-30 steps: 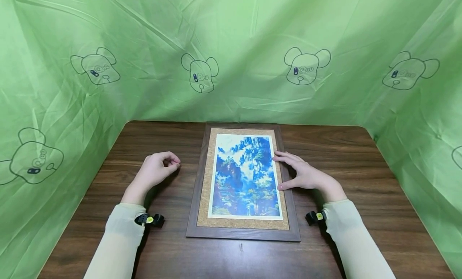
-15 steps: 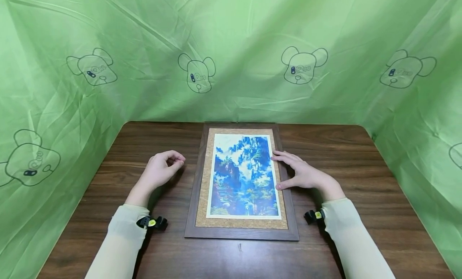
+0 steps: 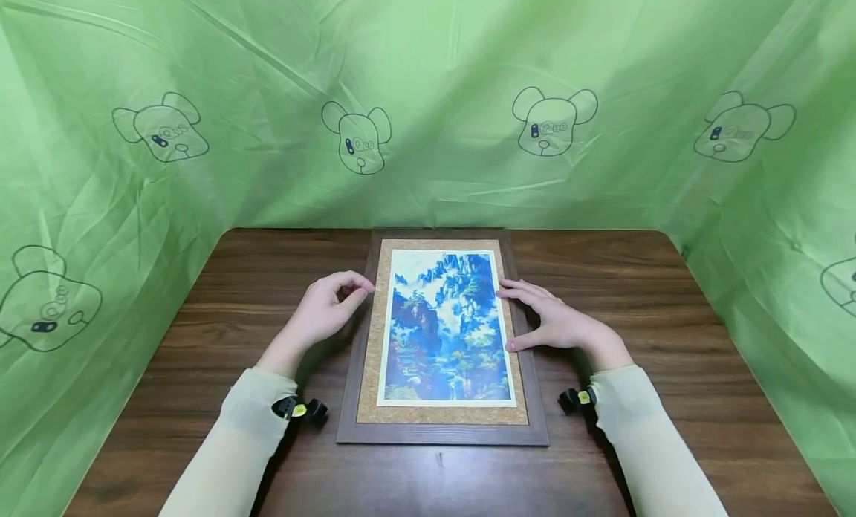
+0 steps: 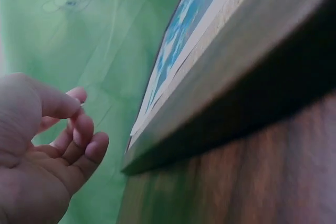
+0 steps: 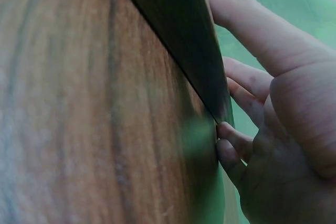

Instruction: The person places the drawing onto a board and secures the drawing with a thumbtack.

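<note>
A blue landscape picture [image 3: 446,324] with a white border lies on a cork board [image 3: 441,415] in a dark wooden frame [image 3: 441,434]. My left hand [image 3: 328,305] hovers by the frame's left side, fingertips over its edge. In the left wrist view, the thumb and index fingertip of that hand [image 4: 50,140] pinch a tiny pale thing [image 4: 82,104], too small to make out its kind. On the opposite side, my right hand [image 3: 555,316] rests with spread fingers and thumb at the picture's right edge. The right wrist view shows that hand [image 5: 283,108] over the frame's side [image 5: 184,30].
The board lies on a brown wooden table [image 3: 615,279], its far end near the back edge. A green curtain [image 3: 428,93] with printed bear heads encloses the back and both sides. A small black camera [image 3: 301,411] is on each wrist.
My left hand has moved right, from the bare table to the frame's left edge, its fingers still pinched. The right hand stays at the picture's right edge. The head view has shifted slightly.
</note>
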The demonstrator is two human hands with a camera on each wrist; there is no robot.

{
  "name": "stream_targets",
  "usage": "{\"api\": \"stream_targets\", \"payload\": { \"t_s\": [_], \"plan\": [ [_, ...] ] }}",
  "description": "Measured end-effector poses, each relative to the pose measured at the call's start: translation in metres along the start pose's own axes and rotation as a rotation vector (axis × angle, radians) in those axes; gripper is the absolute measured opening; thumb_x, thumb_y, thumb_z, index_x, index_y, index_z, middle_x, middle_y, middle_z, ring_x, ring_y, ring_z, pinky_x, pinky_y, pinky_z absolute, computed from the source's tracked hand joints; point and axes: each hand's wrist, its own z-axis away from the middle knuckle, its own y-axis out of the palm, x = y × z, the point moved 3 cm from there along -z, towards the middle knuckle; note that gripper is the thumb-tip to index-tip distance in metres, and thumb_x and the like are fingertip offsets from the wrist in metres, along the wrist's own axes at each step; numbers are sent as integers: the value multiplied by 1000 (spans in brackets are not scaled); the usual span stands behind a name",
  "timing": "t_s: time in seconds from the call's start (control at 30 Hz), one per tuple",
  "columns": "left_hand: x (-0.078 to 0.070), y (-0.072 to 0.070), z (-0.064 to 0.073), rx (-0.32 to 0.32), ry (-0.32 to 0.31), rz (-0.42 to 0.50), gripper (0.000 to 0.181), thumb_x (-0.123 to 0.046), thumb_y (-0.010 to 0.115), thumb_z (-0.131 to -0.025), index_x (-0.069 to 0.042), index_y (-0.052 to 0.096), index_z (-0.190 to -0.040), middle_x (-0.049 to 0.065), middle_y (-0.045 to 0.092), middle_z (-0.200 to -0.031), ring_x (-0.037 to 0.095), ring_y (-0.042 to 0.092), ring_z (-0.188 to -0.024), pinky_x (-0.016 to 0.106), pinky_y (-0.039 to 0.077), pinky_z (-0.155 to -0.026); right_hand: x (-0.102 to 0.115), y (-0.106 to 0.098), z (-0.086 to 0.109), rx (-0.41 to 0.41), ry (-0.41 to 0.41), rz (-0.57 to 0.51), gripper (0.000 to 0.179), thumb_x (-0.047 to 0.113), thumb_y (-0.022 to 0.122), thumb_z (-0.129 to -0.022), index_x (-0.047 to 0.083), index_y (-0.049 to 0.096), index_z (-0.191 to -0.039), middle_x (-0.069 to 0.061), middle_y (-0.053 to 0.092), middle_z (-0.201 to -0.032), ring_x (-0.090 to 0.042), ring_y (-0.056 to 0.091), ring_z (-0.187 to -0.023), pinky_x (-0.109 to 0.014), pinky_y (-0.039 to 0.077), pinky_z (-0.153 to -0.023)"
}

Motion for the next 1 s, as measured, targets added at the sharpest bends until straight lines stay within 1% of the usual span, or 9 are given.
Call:
{"api": "stream_targets", "payload": {
  "t_s": [0.1, 0.23, 0.33, 0.5, 0.63, 0.73, 0.9, 0.93, 1.0],
  "plan": [
    [-3, 8, -14, 6, 0, 11, 13, -15, 66, -110, -12, 78, -114, 7, 74, -93, 21, 61, -74, 34, 50, -64, 0, 1, 0, 0, 2, 3, 100, 53, 92, -87, 24, 42, -169, 3, 18, -183, -40, 6, -168, -80, 9, -123],
    [-8, 17, -33, 14, -2, 21, 9, -11, 71, -102, -10, 77, -108, 4, 74, -93, 20, 64, -79, 31, 53, -69, 0, 1, 0, 6, 4, -4, 101, 53, 92, -87, 23, 42, -170, 2, 18, -183, -40, 6, -168, -80, 9, -123],
    [-13, 24, -47, 31, -11, 32, 8, -9, 75, -95, -10, 76, -104, 3, 73, -92, 20, 66, -84, 33, 54, -75, 0, 1, 0, 7, 5, -8, 101, 53, 92, -87, 22, 42, -170, 1, 18, -183, -40, 6, -168, -81, 9, -123],
    [-15, 36, -69, 53, -14, 26, 8, -9, 77, -91, -10, 76, -99, 4, 72, -89, 23, 66, -82, 37, 55, -73, 0, 0, 0, 7, 5, -4, 101, 53, 92, -88, 23, 41, -170, 1, 18, -183, -39, 6, -168, -80, 10, -123],
    [-13, 46, -86, 70, -2, -25, 5, -12, 77, -91, -13, 76, -96, 1, 72, -88, 21, 65, -81, 37, 54, -72, 0, 0, -1, 10, 3, 4, 101, 54, 91, -88, 24, 41, -170, 1, 18, -183, -39, 7, -168, -80, 11, -123],
    [-14, 53, -96, 98, 22, -57, 4, -14, 75, -95, -14, 78, -98, 0, 73, -90, 19, 65, -80, 37, 53, -72, -1, -1, -1, 11, 2, 6, 101, 54, 91, -88, 24, 41, -170, 1, 18, -183, -39, 6, -168, -81, 9, -123],
    [-18, 62, -112, 127, 51, -99, 8, -17, 74, -102, -13, 81, -103, -2, 77, -97, 17, 66, -73, 38, 55, -71, 0, -1, -1, 10, -1, -2, 100, 53, 91, -88, 23, 42, -170, 1, 18, -183, -40, 6, -168, -81, 8, -123],
    [-18, 65, -115, 129, 53, -103, 9, -18, 74, -103, -13, 81, -104, -2, 77, -99, 17, 66, -72, 38, 56, -71, 1, -1, -1, 9, -1, -2, 100, 53, 91, -88, 23, 42, -169, 1, 18, -183, -40, 6, -168, -81, 7, -123],
    [-21, 69, -121, 127, 62, -117, 8, -19, 73, -105, -14, 81, -104, -2, 78, -101, 16, 68, -76, 39, 56, -76, 0, -1, 0, 6, 0, -1, 100, 53, 91, -88, 23, 43, -169, 0, 18, -183, -40, 6, -168, -80, 8, -123]
  ]
}}
